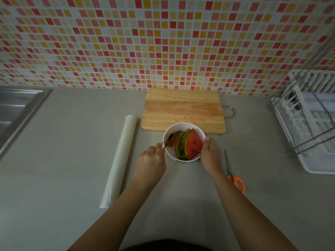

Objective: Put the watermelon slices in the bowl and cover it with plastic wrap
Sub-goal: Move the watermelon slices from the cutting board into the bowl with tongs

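Pinching the rind end of a thin slice (173,138) between its fingertips, the left hand (152,157) sits at the 9 o'clock side of the bowl (169,154), and that slice leans inside against the left wall. The bowl is white and round. It stands on the grey counter (72,142), right at the near edge of the wooden cutting board (183,109), which lies at its 12 o'clock.

The right hand (209,154) grips the bowl from 3 o'clock, thumb hooked over the rim, the other fingers curled round the outer wall and mostly hidden. More watermelon slices (193,144) stand on edge in the bowl, packed together, green rinds toward the left and red flesh toward the right hand.

A roll of plastic wrap (121,160) lies on the counter at 9 o'clock from the bowl, beyond the left hand. Orange-handled scissors (233,175) lie at 4 o'clock, blades pointing away from the person. A white dish rack (311,122) stands at 2 o'clock and a steel sink (16,109) at 10 o'clock.
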